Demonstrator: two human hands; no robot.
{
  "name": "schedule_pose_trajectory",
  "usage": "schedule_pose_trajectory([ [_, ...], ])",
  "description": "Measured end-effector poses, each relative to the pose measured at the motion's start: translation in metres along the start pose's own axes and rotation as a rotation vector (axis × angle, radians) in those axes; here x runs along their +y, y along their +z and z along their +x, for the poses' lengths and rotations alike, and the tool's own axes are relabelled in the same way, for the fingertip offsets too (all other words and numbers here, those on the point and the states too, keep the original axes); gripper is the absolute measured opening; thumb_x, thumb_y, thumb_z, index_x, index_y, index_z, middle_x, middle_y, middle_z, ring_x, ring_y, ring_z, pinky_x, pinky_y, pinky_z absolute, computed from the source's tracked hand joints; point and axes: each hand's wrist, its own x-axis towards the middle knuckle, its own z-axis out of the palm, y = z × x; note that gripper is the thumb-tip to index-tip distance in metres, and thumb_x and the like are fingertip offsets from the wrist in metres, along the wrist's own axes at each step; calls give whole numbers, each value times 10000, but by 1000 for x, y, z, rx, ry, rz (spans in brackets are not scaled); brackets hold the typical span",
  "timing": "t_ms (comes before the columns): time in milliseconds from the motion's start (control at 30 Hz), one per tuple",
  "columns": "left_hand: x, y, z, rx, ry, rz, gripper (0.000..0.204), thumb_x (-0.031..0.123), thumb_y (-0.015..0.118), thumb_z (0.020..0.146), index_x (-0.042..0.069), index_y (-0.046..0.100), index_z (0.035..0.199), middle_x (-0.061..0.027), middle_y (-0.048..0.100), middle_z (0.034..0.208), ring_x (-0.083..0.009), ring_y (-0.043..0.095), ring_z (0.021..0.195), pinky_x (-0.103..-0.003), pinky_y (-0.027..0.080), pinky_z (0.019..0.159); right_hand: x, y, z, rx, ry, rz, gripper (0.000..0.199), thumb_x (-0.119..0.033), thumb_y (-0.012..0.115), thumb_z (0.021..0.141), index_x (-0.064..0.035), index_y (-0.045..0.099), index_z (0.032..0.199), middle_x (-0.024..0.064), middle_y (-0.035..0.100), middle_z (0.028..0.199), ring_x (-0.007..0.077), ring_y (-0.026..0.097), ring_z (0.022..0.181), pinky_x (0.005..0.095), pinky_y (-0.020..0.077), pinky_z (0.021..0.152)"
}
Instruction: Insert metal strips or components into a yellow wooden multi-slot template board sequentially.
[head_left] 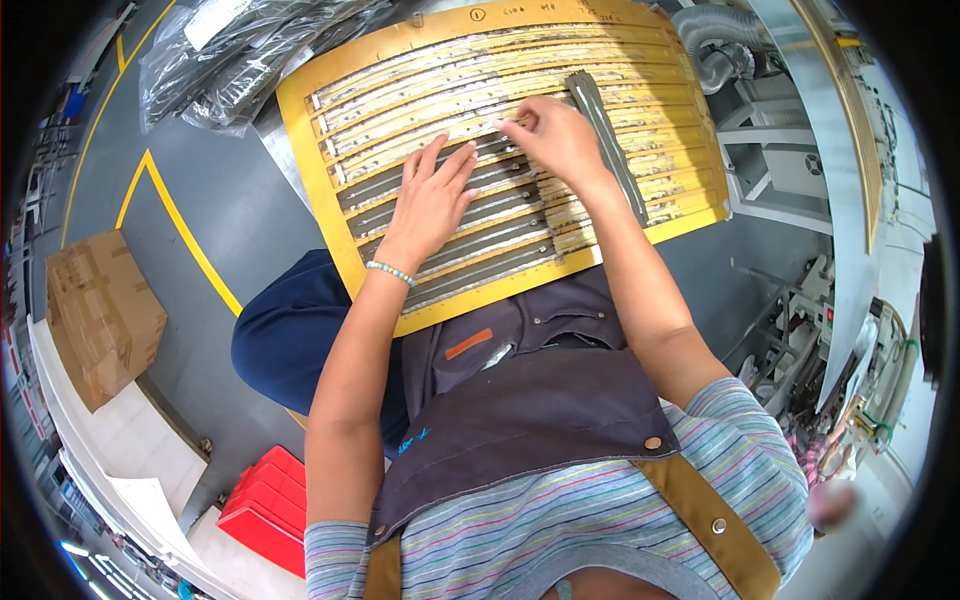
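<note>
A large yellow board (pixel 322 205) with long parallel slots lies tilted in front of me. Dark grey strips (pixel 470 235) fill several slots in its nearer left half. My left hand (pixel 432 200), with a beaded bracelet on the wrist, rests over these strips, its fingers stretched out and apart. Farther right, my right hand (pixel 560 143) is pinched above the board, near the right end of the uppermost dark strip; what its fingertips hold is too small to make out. Just right of that hand, a bundle of loose dark strips (pixel 612 140) lies across the slots.
Clear plastic bags (pixel 225 85) with dark contents lie at the upper left. A cardboard box (pixel 105 315) and a red bin (pixel 268 510) stand to the left. White machine framing (pixel 775 165) with a flexible duct (pixel 715 45) is at the right. Another person (pixel 825 480) is at lower right.
</note>
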Motion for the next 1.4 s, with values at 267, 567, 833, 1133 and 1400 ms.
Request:
schedule_pose_trajectory([
  [267, 8, 15, 30, -35, 86, 6, 513, 317, 692, 1019, 84, 647, 1474, -25, 555, 1584, -323, 380, 1545, -498, 306, 1262, 60, -44, -52, 95, 92, 138, 279, -306, 768, 967, -28, 756, 960, 118, 711, 866, 275, 674, 748, 401, 532, 696],
  [567, 22, 28, 49, -67, 112, 136, 484, 335, 612, 1063, 79, 633, 1474, -18, 521, 1604, -329, 389, 1537, -517, 303, 1267, 68, -48, -70, 145, 119, 147, 200, -233, 768, 965, -34, 766, 981, 116, 712, 877, 270, 690, 768, 391, 542, 710],
  [833, -25, -25, -41, -28, -81, 39, 435, 225, 647, 1040, 87, 663, 1452, -10, 561, 1605, -333, 387, 1545, -517, 310, 1259, 84, -22, -48, 305, 58, -161, 265, -273, 786, 950, -52, 736, 1088, 107, 707, 978, 332, 697, 893, 448, 557, 764],
  [1133, -51, -91, -116, -10, -294, 176, 316, 103, 659, 1016, 33, 736, 1315, -62, 647, 1506, -363, 474, 1484, -491, 363, 1218, 109, -14, -24, 324, 231, 67, 173, -215, 788, 950, -53, 752, 902, 90, 739, 977, 260, 710, 824, 397, 552, 754],
  [1400, 53, -49, -60, 135, -627, -1320, 409, 239, 638, 1107, 16, 633, 1450, -111, 717, 1347, -173, 712, 1102, -308, 573, 959, 54, -56, -53, -65, 94, 1033, 123, -150, 532, 1149, -80, 580, 1060, 51, 697, 969, 129, 652, 830, 304, 550, 878],
])
